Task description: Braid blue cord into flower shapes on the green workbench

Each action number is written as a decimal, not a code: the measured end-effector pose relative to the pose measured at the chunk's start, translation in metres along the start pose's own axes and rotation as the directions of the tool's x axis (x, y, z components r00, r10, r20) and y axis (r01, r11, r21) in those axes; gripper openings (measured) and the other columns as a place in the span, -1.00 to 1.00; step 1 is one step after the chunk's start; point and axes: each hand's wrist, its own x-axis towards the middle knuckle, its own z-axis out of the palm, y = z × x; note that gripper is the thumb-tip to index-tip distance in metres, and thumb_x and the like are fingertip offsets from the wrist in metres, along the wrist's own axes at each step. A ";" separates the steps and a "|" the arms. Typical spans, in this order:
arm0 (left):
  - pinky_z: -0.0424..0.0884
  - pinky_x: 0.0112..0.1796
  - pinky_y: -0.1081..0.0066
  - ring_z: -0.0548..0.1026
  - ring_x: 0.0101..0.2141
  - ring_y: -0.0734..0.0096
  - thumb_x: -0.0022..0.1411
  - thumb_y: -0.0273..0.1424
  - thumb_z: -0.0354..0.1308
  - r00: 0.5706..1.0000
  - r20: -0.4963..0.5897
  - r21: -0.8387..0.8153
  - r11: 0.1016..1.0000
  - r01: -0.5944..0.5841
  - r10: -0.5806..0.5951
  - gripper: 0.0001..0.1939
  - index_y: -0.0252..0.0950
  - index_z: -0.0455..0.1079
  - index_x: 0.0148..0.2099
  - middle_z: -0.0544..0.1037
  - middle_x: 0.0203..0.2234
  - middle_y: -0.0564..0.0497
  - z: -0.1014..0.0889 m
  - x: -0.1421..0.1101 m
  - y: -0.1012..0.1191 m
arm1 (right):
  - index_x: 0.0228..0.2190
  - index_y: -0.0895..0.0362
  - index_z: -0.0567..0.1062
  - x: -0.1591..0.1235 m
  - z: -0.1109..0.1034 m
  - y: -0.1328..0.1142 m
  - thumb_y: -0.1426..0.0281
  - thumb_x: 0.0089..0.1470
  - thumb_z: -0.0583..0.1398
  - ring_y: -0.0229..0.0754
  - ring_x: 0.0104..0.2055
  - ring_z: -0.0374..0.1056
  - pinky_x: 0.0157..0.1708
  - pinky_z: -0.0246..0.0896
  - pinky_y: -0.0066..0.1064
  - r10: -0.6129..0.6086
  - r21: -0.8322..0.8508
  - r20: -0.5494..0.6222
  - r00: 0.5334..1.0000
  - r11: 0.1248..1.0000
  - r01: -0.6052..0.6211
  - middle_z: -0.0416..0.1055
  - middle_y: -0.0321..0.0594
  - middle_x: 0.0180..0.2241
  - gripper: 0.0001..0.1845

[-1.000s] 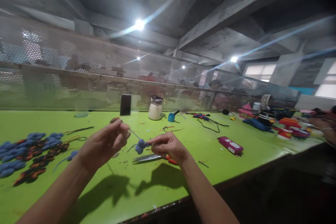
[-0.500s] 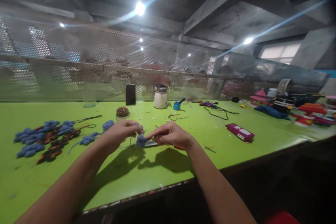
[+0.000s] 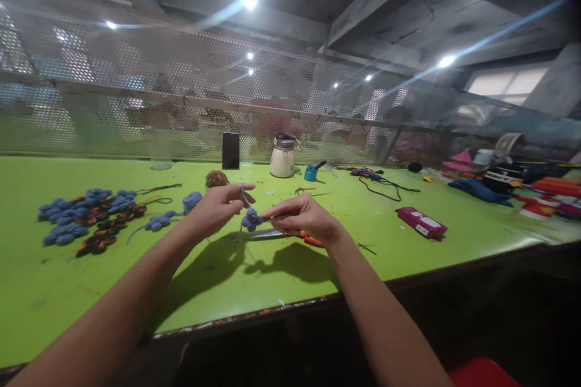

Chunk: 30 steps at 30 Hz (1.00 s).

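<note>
My right hand (image 3: 313, 217) pinches a small blue crocheted piece (image 3: 250, 220) by its right side, above the table. Whether a hook is also between those fingers cannot be made out. A strand of blue yarn (image 3: 245, 195) runs from the piece up to my left hand (image 3: 221, 207), passing around its fingers. Scissors (image 3: 267, 234) with orange handles lie under my right hand, partly covered by it. Just behind my left wrist sit a blue yarn ball (image 3: 192, 201) and a small blue crocheted flower (image 3: 160, 221) with a loose tail.
Blue crocheted flowers (image 3: 63, 211) and dark orange-black ones (image 3: 102, 236) lie at the left. A multicoloured yarn ball (image 3: 216, 179), phone (image 3: 230, 151), cream jar (image 3: 282, 158) and blue pot (image 3: 311, 173) stand farther back. To the right are a purple box (image 3: 421, 223) and a cable (image 3: 385, 187).
My left hand has come closer to the blue piece, then lifted slightly with the yarn. My right hand keeps its pinch. The view has tilted down and shifted.
</note>
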 end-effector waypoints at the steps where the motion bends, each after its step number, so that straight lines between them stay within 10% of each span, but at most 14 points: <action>1: 0.26 -0.44 0.41 0.42 -0.49 0.35 -0.06 -0.42 0.16 0.999 -0.044 0.071 0.997 0.016 -0.013 -0.74 -0.30 0.54 -0.26 0.56 -0.51 -0.03 0.000 0.000 0.000 | -0.25 0.19 0.57 0.000 0.000 -0.001 0.44 -0.10 0.25 -0.42 -0.63 -0.07 -0.62 -0.22 -0.49 0.002 -0.006 -0.001 1.000 1.000 -0.002 0.16 -0.39 -0.67 -0.71; 6: 0.19 -0.52 0.45 0.28 -0.60 0.48 -0.04 -0.42 0.14 0.995 0.030 -0.207 0.974 0.095 -0.091 -0.73 -0.31 0.31 -0.73 0.35 -0.72 0.03 0.004 -0.005 0.008 | -0.24 0.18 0.57 0.000 -0.002 0.000 0.45 -0.11 0.25 -0.40 -0.61 -0.06 -0.60 -0.22 -0.47 0.007 -0.052 0.011 1.000 0.999 -0.006 0.17 -0.38 -0.66 -0.70; 13: 0.36 -0.44 0.42 0.40 -0.48 0.42 -0.05 -0.51 0.11 0.926 0.192 -0.655 0.661 0.367 -0.324 -0.88 -0.42 0.47 -0.48 0.50 -0.55 -0.05 0.009 -0.010 0.019 | -0.22 0.19 0.56 0.004 0.000 0.004 0.43 -0.08 0.23 -0.42 -0.65 -0.06 -0.63 -0.22 -0.49 0.017 -0.089 -0.006 1.000 0.996 -0.018 0.15 -0.41 -0.69 -0.70; 19: 0.33 -0.31 0.42 0.46 -0.35 0.38 -0.12 -0.57 0.26 0.961 0.182 -0.535 0.800 0.273 -0.207 -0.53 -0.33 0.45 -0.07 0.55 -0.36 -0.05 0.013 -0.010 0.014 | -0.19 0.21 0.54 0.010 0.001 0.008 0.38 -0.09 0.25 -0.44 -0.67 0.01 -0.66 -0.14 -0.53 -0.009 -0.052 -0.174 0.985 0.999 0.000 0.21 -0.40 -0.69 -0.65; 30: 0.27 -0.36 0.40 0.43 -0.46 0.44 -0.15 -0.45 0.35 0.987 0.011 -0.448 0.882 0.149 -0.161 -0.46 -0.32 0.42 -0.03 0.55 -0.46 -0.01 0.022 -0.005 0.000 | -0.18 0.19 0.53 0.018 0.013 0.020 0.33 -0.16 0.31 -0.46 -0.71 0.09 -0.72 -0.16 -0.57 0.071 0.129 -0.284 0.956 0.991 -0.036 0.32 -0.36 -0.65 -0.58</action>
